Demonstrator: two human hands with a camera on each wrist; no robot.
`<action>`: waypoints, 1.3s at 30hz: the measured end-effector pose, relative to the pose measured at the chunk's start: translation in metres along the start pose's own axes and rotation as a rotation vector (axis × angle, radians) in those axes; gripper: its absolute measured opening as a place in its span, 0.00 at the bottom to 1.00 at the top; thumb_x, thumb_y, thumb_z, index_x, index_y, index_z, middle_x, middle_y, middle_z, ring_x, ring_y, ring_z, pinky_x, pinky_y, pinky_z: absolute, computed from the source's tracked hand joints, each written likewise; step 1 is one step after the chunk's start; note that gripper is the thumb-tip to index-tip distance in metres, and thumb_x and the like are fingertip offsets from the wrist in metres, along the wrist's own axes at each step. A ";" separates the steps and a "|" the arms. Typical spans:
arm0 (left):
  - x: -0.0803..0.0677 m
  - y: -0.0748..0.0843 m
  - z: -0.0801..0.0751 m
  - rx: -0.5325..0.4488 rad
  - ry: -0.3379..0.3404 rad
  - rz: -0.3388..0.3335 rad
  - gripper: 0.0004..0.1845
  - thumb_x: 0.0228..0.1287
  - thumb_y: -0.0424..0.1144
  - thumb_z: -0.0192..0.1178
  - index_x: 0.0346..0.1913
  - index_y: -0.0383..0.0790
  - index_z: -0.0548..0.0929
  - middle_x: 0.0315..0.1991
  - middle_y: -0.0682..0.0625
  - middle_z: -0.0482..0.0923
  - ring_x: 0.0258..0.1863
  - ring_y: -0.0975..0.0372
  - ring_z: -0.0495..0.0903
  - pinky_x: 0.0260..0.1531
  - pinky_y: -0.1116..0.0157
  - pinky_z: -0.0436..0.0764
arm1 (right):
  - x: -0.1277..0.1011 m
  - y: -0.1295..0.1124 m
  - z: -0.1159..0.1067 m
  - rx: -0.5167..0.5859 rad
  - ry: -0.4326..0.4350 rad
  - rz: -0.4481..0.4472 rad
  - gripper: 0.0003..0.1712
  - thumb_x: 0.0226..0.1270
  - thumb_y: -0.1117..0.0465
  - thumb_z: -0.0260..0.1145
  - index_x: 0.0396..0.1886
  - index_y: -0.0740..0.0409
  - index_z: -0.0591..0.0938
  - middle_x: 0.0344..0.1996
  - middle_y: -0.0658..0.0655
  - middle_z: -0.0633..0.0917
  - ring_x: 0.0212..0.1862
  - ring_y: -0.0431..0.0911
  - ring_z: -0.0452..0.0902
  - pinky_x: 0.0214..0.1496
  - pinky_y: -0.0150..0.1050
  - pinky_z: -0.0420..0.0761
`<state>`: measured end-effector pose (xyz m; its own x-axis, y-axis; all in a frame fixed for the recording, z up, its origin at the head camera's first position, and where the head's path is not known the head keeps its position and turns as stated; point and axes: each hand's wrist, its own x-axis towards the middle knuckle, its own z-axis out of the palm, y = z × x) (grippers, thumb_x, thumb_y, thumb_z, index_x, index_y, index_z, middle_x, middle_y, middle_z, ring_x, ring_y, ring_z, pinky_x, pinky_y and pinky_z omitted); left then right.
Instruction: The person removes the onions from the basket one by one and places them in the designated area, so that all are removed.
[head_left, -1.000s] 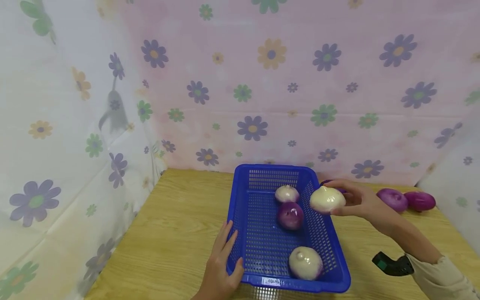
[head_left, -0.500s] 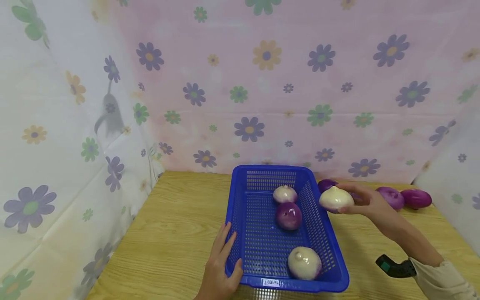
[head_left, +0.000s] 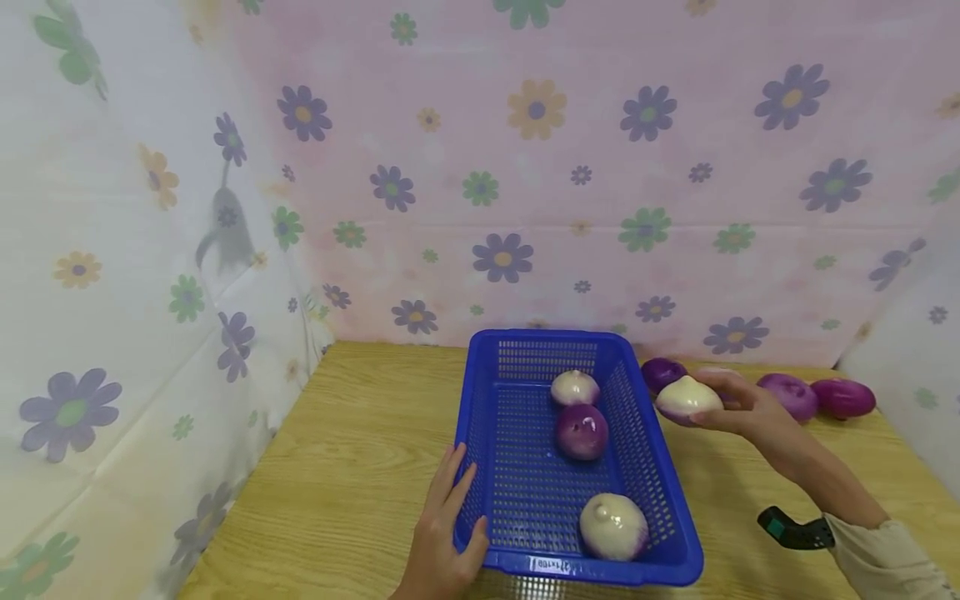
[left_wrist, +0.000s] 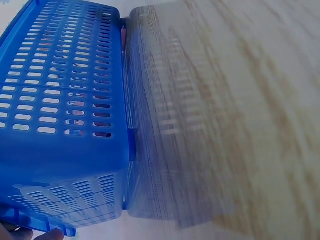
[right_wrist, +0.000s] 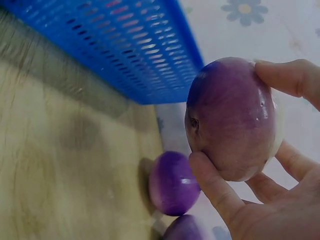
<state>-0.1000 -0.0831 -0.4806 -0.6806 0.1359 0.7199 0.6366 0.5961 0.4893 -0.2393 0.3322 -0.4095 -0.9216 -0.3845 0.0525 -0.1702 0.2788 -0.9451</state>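
Currently, the right hand (head_left: 752, 413) pinches a glossy, rounded white-and-purple onion (head_left: 686, 400) between thumb and fingers, lifted just to the right of the rectangular blue plastic mesh basket (head_left: 517, 467). The left hand (head_left: 442, 533) rests, fingers extended and gripping nothing, against the basket's left side. Inside lie a pale onion (head_left: 575, 387), a purple onion (head_left: 581, 433) and a whitish onion (head_left: 613, 525); two magenta-purple onions (head_left: 843, 398) sit farther right on the wooden worktop (head_left: 360, 408).

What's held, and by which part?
The right hand holds an onion by its rounded sides, in the fingers; the left hand rests on the basket.
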 end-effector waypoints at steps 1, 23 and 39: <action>0.000 0.000 0.000 0.000 -0.002 0.000 0.32 0.47 0.31 0.60 0.61 0.25 0.71 0.67 0.33 0.60 0.68 0.43 0.56 0.66 0.68 0.53 | 0.000 0.003 0.000 0.010 0.005 0.007 0.28 0.67 0.68 0.59 0.65 0.61 0.65 0.55 0.45 0.71 0.47 0.38 0.77 0.44 0.35 0.79; -0.001 0.001 0.000 0.015 -0.020 -0.035 0.32 0.49 0.32 0.60 0.61 0.26 0.72 0.68 0.35 0.59 0.68 0.42 0.57 0.65 0.63 0.59 | 0.010 0.049 0.025 -0.199 0.220 0.097 0.34 0.61 0.59 0.68 0.63 0.68 0.67 0.52 0.56 0.77 0.40 0.39 0.74 0.39 0.36 0.78; 0.000 0.003 -0.002 0.024 -0.035 -0.048 0.31 0.49 0.32 0.60 0.61 0.27 0.72 0.68 0.36 0.59 0.68 0.42 0.57 0.63 0.62 0.61 | 0.009 0.051 0.031 -0.283 0.243 0.071 0.37 0.56 0.61 0.70 0.62 0.69 0.66 0.58 0.73 0.69 0.48 0.59 0.74 0.38 0.31 0.76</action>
<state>-0.0972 -0.0831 -0.4775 -0.7224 0.1340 0.6784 0.5947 0.6210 0.5106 -0.2458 0.3157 -0.4675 -0.9847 -0.1448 0.0973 -0.1612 0.5425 -0.8244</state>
